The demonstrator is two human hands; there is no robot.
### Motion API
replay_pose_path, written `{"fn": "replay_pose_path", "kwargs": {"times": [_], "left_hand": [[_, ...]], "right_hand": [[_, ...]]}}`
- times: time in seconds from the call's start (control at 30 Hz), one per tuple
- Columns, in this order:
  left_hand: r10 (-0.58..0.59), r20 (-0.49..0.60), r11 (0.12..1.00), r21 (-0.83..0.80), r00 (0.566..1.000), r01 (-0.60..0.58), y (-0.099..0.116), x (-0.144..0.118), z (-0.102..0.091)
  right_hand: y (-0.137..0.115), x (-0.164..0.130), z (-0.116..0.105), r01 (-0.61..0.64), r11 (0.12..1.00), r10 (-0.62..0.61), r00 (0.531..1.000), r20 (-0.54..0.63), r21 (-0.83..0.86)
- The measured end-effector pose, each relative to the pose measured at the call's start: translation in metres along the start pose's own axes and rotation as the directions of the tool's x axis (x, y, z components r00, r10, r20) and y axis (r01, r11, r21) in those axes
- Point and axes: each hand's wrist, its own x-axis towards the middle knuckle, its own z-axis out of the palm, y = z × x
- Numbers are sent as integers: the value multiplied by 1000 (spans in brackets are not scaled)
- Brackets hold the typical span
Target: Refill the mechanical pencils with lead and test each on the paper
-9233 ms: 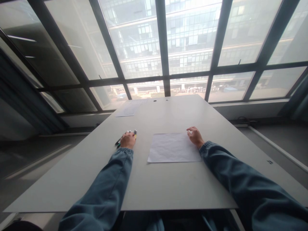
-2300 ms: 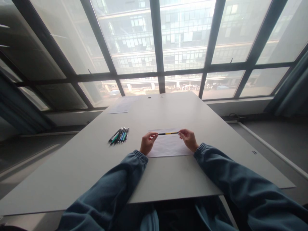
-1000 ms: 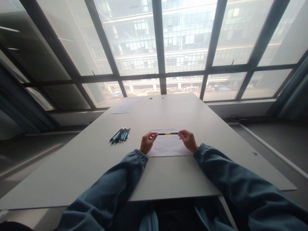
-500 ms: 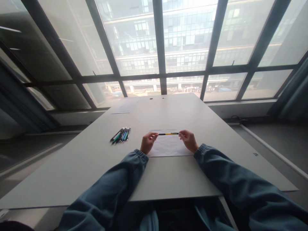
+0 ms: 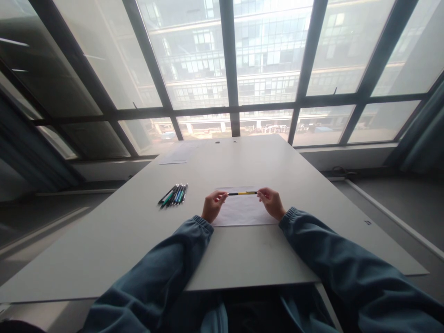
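A yellow and black pen (image 5: 242,193) is held level above a white sheet of paper (image 5: 243,212), its clip toward the right. At its black left end, my left hand (image 5: 212,205) pinches it between thumb and fingers. My right hand (image 5: 272,202) is closed on the opposite end the same way. The paper lies flat on the white table, partly covered by both hands. To the left of my left hand, a bunch of several pens (image 5: 173,195) in black, green and blue lies side by side on the table.
The white table (image 5: 114,259) stretches toward large windows. Other printed sheets (image 5: 175,153) lie at its far left. A round dark grommet (image 5: 217,142) sits near the far edge, and a small dark mark (image 5: 367,222) shows at the right edge.
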Motion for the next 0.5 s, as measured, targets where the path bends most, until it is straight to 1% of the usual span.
{"fn": "replay_pose_path", "kwargs": {"times": [0.27,0.5], "left_hand": [[3,4,1000,-9,1000,-3,0,1,0],[-8,9,1000,-9,1000,8,2,0,0]], "right_hand": [[-3,0,0,3,1000,-3,1000,-2,3],[0,0,0,5,1000,-5,1000,3,11]]}}
